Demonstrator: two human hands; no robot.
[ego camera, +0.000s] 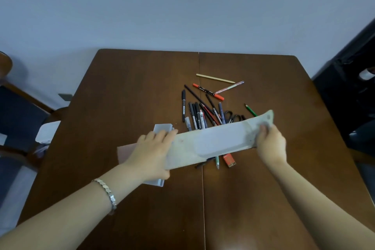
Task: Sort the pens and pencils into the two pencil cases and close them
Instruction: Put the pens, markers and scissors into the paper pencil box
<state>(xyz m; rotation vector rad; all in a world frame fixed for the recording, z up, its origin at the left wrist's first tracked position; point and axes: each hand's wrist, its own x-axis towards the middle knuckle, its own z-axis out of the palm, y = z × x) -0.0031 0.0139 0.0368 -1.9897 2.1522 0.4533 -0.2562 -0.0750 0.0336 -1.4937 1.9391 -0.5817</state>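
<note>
Gripping pale pencil case (215,142) ends, fingers (162,135) curled over edges

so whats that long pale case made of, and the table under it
Long pale grey-green pencil case: looks like soft fabric or silicone, matte; it bends between the left hand and right hand gripping its ends. Dark brown table: apparently wood or veneer, smooth with a dull sheen and a seam down its middle.
</note>
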